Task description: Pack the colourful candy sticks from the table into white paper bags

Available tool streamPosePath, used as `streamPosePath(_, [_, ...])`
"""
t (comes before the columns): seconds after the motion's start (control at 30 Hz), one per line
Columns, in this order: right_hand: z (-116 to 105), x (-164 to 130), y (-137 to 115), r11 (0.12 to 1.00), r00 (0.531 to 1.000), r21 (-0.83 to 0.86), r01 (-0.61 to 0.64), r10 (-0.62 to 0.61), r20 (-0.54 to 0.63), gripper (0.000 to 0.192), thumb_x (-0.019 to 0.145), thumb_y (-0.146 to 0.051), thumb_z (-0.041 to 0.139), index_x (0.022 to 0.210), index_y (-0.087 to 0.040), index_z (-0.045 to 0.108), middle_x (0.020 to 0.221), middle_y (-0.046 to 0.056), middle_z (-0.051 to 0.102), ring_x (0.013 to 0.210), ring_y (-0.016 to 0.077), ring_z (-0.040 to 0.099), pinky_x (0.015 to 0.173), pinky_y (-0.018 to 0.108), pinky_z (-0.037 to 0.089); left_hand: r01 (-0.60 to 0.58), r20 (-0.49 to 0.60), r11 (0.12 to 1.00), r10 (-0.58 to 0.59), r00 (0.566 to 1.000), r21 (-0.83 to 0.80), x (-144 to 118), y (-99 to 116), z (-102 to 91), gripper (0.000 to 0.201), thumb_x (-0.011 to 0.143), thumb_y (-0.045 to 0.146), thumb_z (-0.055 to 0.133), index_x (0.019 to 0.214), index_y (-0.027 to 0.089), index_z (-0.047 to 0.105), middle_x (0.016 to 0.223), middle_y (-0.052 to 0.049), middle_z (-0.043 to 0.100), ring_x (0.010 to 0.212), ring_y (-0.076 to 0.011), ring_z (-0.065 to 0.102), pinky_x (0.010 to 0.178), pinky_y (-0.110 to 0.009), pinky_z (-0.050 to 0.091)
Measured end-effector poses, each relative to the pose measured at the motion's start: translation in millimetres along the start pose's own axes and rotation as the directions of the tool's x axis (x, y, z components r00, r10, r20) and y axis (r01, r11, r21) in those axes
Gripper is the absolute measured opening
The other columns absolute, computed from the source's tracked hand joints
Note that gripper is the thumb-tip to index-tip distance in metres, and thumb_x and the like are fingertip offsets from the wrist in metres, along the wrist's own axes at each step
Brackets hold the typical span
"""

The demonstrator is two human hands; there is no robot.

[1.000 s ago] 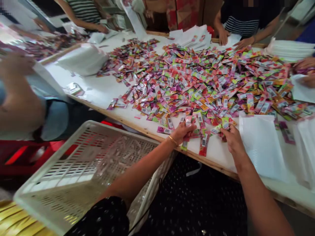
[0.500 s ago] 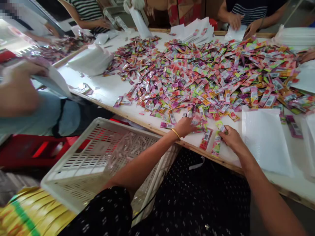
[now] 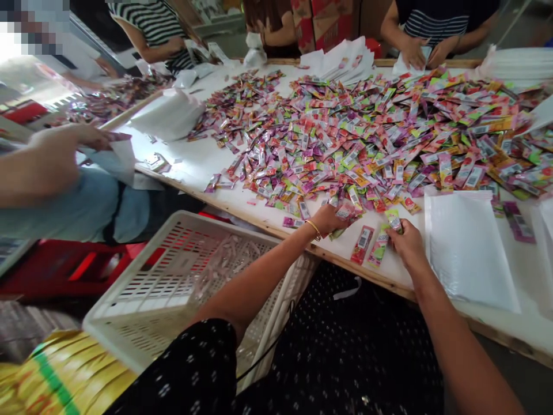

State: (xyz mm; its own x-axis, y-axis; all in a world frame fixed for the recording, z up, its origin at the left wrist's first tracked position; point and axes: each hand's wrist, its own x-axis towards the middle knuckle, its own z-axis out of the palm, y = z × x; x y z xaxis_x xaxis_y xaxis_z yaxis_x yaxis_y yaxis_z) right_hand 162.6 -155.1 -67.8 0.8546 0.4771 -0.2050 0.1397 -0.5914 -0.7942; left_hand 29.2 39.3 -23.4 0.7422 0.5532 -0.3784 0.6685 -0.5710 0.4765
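My left hand (image 3: 327, 220), with a gold bracelet at its wrist, is closed on several pink and green candy sachets (image 3: 347, 213) at the near edge of a large heap of sachets (image 3: 337, 127). My right hand (image 3: 405, 239) pinches a yellow-green sachet (image 3: 393, 219) just above the white table (image 3: 194, 178). Between the hands lie a red sachet (image 3: 363, 244) and a green-and-pink sachet (image 3: 378, 246), side by side. Right of my right hand a white padded envelope (image 3: 469, 248) lies flat.
A white plastic crate (image 3: 173, 225) stands below the table's wooden edge (image 3: 242, 217). At left, a co-worker's hand (image 3: 64, 150) holds a white envelope (image 3: 123, 153). Other people work across the table near stacked envelopes (image 3: 339, 60). A yellow bundle (image 3: 82, 372) sits at bottom left.
My left hand has drawn slightly toward me with its sachets lifted from the heap's edge. My right hand has shifted slightly right with its sachet. The co-worker's envelope at left has moved.
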Motion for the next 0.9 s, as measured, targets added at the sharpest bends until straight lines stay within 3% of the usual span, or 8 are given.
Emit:
streamPosePath(0.1, [-2.9,-3.0,-8.6,0.997,1.000,-0.081,0.002,-0.004,-0.030,0.027,0.072,-0.034,0.058,0.095,-0.019,0.061,0.072,0.000,0.061,0.061,0.0153,0.053,0.059,0.026,0.037,0.073,-0.025,0.984,-0.078,0.997,-0.165,8.9,-3.6,-3.7,0.029,0.069,0.039,0.072,0.076,0.012,0.064,0.060,-0.003,0.060,0.052,-0.0137,0.056,0.049,-0.023,0.040])
streamPosePath(0.2, [-6.8,-3.5,-20.5,0.973,0.996,-0.230,0.025,-0.043,-0.077,0.025,0.075,-0.031,0.057,0.097,-0.019,0.062,0.077,0.003,0.063,0.065,0.0163,0.053,0.062,0.027,0.035,0.093,-0.220,0.995,-0.100,0.970,-0.041,24.3,-12.4,-22.2,0.034,0.075,0.045,0.067,0.083,0.012,0.067,0.074,-0.009,0.067,0.068,-0.0189,0.064,0.059,-0.024,0.044])
streamPosePath(0.3, [-8.5,0.6,-29.3,0.945,0.996,-0.326,0.012,-0.039,-0.079,0.027,0.078,-0.029,0.055,0.102,-0.019,0.062,0.082,0.005,0.064,0.068,0.0177,0.053,0.064,0.028,0.035,0.214,-0.398,0.969,-0.148,0.905,0.126,33.9,-24.3,-46.5,0.036,0.080,0.043,0.062,0.094,0.011,0.070,0.096,-0.017,0.069,0.092,-0.0268,0.066,0.072,-0.028,0.047])
streamPosePath(0.4, [-5.5,7.1,-35.5,0.934,0.993,-0.357,0.031,-0.069,-0.095,0.027,0.081,-0.028,0.052,0.105,-0.018,0.061,0.085,0.007,0.064,0.074,0.0203,0.055,0.067,0.029,0.037,0.232,-0.514,0.964,-0.137,0.847,0.126,33.5,-27.1,-54.8,0.032,0.083,0.036,0.059,0.102,0.013,0.069,0.107,-0.016,0.068,0.099,-0.0267,0.065,0.076,-0.028,0.047])
streamPosePath(0.57, [14.6,13.6,-59.8,0.869,0.939,-0.426,0.250,-0.325,-0.111,0.030,0.082,-0.021,0.046,0.106,-0.013,0.059,0.099,0.012,0.063,0.095,0.0239,0.057,0.082,0.032,0.042,0.107,-0.338,0.994,-0.104,0.935,-0.011,43.2,-1.7,-36.2,0.035,0.083,0.041,0.059,0.095,0.011,0.071,0.089,-0.011,0.071,0.086,-0.0223,0.067,0.073,-0.026,0.048])
streamPosePath(0.73, [49.7,19.8,-89.6,0.814,0.951,-0.491,0.309,-0.273,0.146,0.039,0.086,-0.040,0.052,0.118,-0.018,0.058,0.114,0.012,0.062,0.103,0.0257,0.059,0.083,0.035,0.044,0.090,-0.252,0.991,-0.063,0.966,0.095,80.2,15.8,-34.0,0.042,0.072,0.030,0.073,0.105,0.007,0.067,0.112,-0.021,0.066,0.111,-0.0304,0.061,0.092,-0.033,0.047])
streamPosePath(0.83, [57.2,33.2,-89.9,0.786,0.957,-0.546,0.291,-0.228,0.181,0.040,0.088,-0.039,0.051,0.121,-0.017,0.055,0.115,0.015,0.063,0.100,0.0275,0.061,0.079,0.037,0.045,0.086,-0.206,0.995,-0.075,0.976,0.044,93.4,5.4,-42.7,0.037,0.062,0.020,0.078,0.097,0.008,0.069,0.109,-0.021,0.066,0.112,-0.0320,0.060,0.093,-0.034,0.047])
streamPosePath(0.9, [51.2,46.0,-83.5,0.777,0.960,-0.564,0.281,-0.226,0.167,0.036,0.087,-0.035,0.051,0.118,-0.016,0.057,0.110,0.016,0.064,0.096,0.0279,0.062,0.077,0.037,0.044,0.095,-0.201,0.995,-0.097,0.975,-0.019,94.2,-10.9,-52.2,0.027,0.062,0.017,0.076,0.088,0.010,0.069,0.094,-0.016,0.069,0.101,-0.0297,0.064,0.084,-0.033,0.050])
